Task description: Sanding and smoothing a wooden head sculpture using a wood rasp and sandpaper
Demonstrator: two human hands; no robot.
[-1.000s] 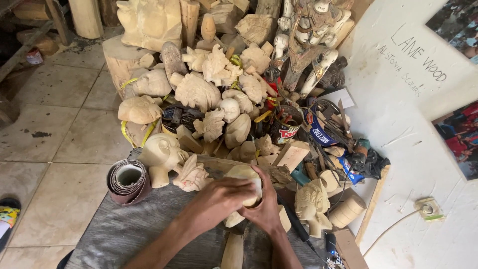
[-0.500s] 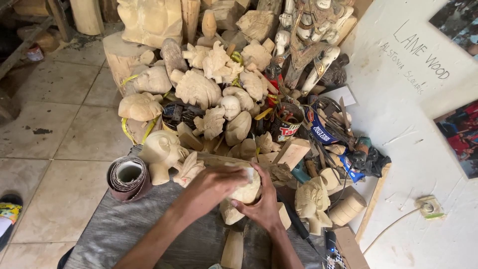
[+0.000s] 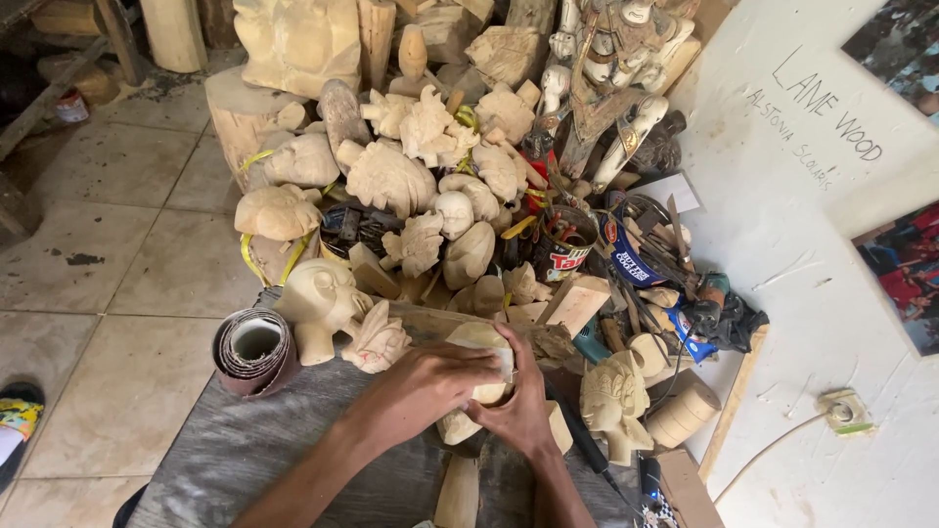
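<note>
Pale wooden carving, rounded, unpainted, held low centre over grey work surface, mostly covered by both hands. Left hand laid over its top and near side, fingers curled closed around it, knuckles up. Right hand cupped under and against its right side, fingers wrapped, thumb pressed on the wood; both grips firm, carving touching both palms. Second pale wood piece just below the hands, partly hidden. Narrow wood block standing nearer, at bottom edge between the forearms. Just left of the carving, small carved leafy figure and smooth carved head, upright, touching the surface edge. Further left, roll of sandpaper lying on its side, open end toward camera. Right of the hands, carved bust upright, dark-handled tool beside it on the surface, short wood cylinder further right. Beyond, big heap of unfinished carvings piled toward the far side, red-and-black tin with tools stuck in it amid the heap, blue power tool at right near white wall. Tiled floor at left.
</note>
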